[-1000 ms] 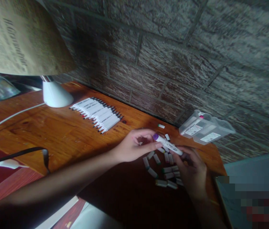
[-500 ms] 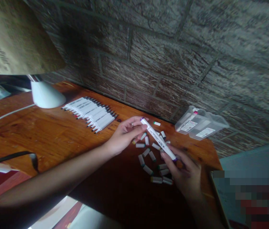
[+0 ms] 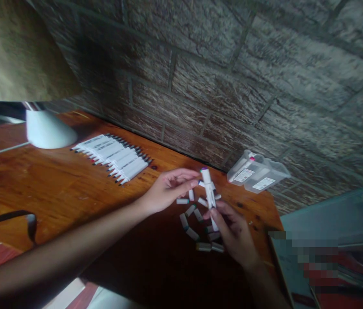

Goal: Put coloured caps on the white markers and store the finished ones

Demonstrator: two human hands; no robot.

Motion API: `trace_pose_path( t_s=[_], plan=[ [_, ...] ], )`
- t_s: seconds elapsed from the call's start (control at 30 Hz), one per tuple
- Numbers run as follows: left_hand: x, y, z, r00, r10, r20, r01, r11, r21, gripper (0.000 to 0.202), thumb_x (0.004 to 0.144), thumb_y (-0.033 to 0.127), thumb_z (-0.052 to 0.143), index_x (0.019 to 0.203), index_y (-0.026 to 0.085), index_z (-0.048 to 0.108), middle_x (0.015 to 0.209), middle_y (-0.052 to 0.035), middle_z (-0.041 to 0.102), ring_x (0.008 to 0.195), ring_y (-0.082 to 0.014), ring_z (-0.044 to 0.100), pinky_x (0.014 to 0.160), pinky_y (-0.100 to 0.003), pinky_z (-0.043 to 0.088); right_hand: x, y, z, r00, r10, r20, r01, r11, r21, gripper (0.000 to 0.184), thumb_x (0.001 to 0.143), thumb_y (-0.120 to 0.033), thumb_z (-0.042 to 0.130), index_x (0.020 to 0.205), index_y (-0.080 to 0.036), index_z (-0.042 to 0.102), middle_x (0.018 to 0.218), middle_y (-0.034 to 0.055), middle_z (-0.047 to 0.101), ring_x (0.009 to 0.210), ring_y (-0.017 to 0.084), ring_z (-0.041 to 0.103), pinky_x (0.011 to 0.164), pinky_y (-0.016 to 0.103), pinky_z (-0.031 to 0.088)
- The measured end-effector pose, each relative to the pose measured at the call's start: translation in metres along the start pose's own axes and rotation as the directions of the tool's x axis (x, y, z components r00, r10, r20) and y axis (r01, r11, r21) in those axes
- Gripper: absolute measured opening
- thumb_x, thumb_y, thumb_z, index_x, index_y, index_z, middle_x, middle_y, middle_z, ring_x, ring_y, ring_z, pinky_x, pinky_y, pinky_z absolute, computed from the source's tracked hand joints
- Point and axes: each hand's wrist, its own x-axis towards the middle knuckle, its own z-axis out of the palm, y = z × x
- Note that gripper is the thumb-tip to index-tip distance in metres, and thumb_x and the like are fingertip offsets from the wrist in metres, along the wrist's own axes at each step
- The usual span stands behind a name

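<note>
I pinch the white marker (image 3: 208, 191) toward its lower end with my right hand (image 3: 234, 234), near-upright over the scattered caps (image 3: 192, 234), while my left hand (image 3: 165, 192), thumb and fingers parted, is just beside its purple top, whether touching I can't tell.

On the tbl (image 3: 49, 189) we've got the lamp (image 3: 23, 60) at L, then pens (image 3: 117, 159), then caps (image 3: 184, 221), & box (image 3: 265, 183) at back R.

White marker (image 3: 208, 193) with purple end (image 3: 203, 169)
</note>
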Motion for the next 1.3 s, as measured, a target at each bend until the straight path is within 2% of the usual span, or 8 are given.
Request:
trace_pose_path(
  t_s=[0.17,0.3,0.47,0.67,0.83,1.0,1.17,1.3],
  plan=[
    [0.002,-0.002,-0.004,0.999,-0.010,-0.053,0.013,0.998,0.061,0.032,0.079,0.035,0.078,0.101,0.013,0.071,0.079,-0.0015,0.072,0.058,-0.0076,0.057,0.054,-0.019,0.045,0.042,-0.003,-0.057,0.916,0.014,-0.401,0.003,0.999,0.043,0.027,0.086,-0.045,0.068,0.088,-0.018,0.063,0.070,-0.0016,0.062,0.059,0.011,0.055,0.055,0.022,0.045],
    [0.003,-0.003,-0.004,0.997,0.023,-0.077,-0.016,0.995,0.097,0.031,0.076,0.033,0.080,0.097,0.013,0.071,0.082,-0.0030,0.073,0.068,-0.0101,0.063,0.065,-0.021,0.049,0.099,-0.008,-0.122,0.750,-0.166,-0.640,0.045,0.979,-0.201,0.050,0.079,-0.053,0.069,0.111,-0.018,0.056,0.074,-0.0006,0.063,0.061,0.014,0.060,0.052,0.024,0.044],
    [0.005,-0.005,-0.006,0.995,0.039,-0.086,-0.029,0.993,0.116,0.030,0.076,0.035,0.079,0.096,0.014,0.072,0.085,-0.0034,0.074,0.073,-0.0126,0.065,0.070,-0.024,0.051,0.133,-0.003,-0.163,0.811,-0.109,-0.575,-0.172,0.895,-0.412,0.051,0.069,-0.057,0.071,0.097,-0.016,0.062,0.070,0.0045,0.068,0.049,0.016,0.060,0.046,0.026,0.043],
    [0.006,-0.007,-0.008,0.993,0.057,-0.101,-0.047,0.994,0.094,0.029,0.074,0.037,0.079,0.093,0.015,0.073,0.087,-0.0038,0.075,0.075,-0.0142,0.066,0.073,-0.026,0.051,0.123,-0.004,-0.149,0.893,-0.046,-0.448,-0.230,0.808,-0.543,0.038,0.076,-0.053,0.064,0.092,-0.018,0.068,0.078,0.0074,0.075,0.044,0.014,0.062,0.044,0.023,0.041],
    [0.007,-0.009,-0.008,0.990,0.077,-0.117,-0.063,0.991,0.118,0.029,0.073,0.037,0.080,0.091,0.016,0.073,0.082,-0.0035,0.074,0.071,-0.0143,0.065,0.069,-0.027,0.051,0.114,-0.017,-0.142,0.892,-0.101,-0.440,-0.204,0.780,-0.592,0.028,0.079,-0.042,0.062,0.090,-0.018,0.071,0.082,0.0073,0.076,0.048,0.014,0.065,0.050,0.024,0.045],
    [0.007,-0.005,-0.005,0.980,0.121,-0.156,-0.103,0.988,0.116,0.028,0.070,0.034,0.082,0.088,0.014,0.073,0.082,-0.0037,0.074,0.072,-0.0126,0.065,0.071,-0.025,0.049,0.071,-0.033,-0.135,0.876,-0.133,-0.464,-0.168,0.817,-0.551,0.028,0.084,-0.040,0.059,0.095,-0.016,0.069,0.095,0.0100,0.074,0.055,0.012,0.063,0.054,0.024,0.046],
    [0.011,-0.009,-0.001,0.979,0.133,-0.154,-0.116,0.986,0.117,0.015,0.076,0.024,0.077,0.083,0.013,0.071,0.067,0.0004,0.068,0.053,-0.0076,0.053,0.054,-0.022,0.040,-0.031,-0.055,-0.115,0.894,-0.125,-0.430,-0.087,0.894,-0.440,0.020,0.086,-0.038,0.066,0.090,-0.019,0.072,0.087,0.0068,0.072,0.055,0.009,0.057,0.056,0.022,0.047],
    [0.012,-0.015,0.001,0.981,0.128,-0.142,-0.112,0.987,0.118,0.007,0.078,0.018,0.074,0.080,0.013,0.069,0.064,0.0014,0.066,0.046,-0.0058,0.046,0.047,-0.021,0.033,-0.131,-0.080,-0.092,0.978,0.205,0.029,-0.176,0.898,-0.402,0.014,0.088,-0.035,0.066,0.087,-0.025,0.076,0.071,0.0026,0.071,0.058,0.013,0.064,0.055,0.022,0.052]
  ],
)
